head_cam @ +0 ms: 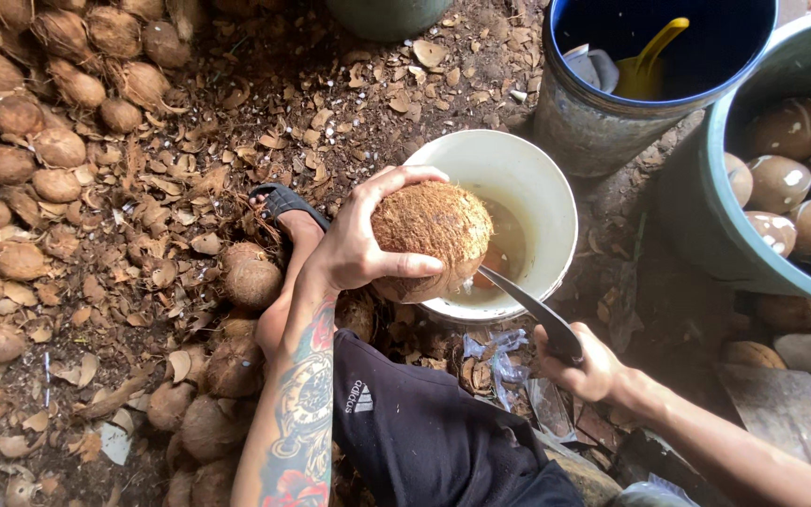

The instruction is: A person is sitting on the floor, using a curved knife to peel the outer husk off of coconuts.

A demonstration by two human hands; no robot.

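Below your white bucket (495, 178): 1 crumpled clear plastic wrapper (499, 361) on ground. No labels, signs, screens.

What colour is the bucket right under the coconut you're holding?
White: the round plastic bucket holding cloudy liquid, below the brown fibrous coconut. Head view shows it.

Brown hairy coconut (431, 235) held over white bucket (537, 188); knife (529, 305) blade beneath.

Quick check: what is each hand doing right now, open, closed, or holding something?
Left hand: closed around a brown coconut, held over the white bucket.
Right hand: closed on a knife handle.
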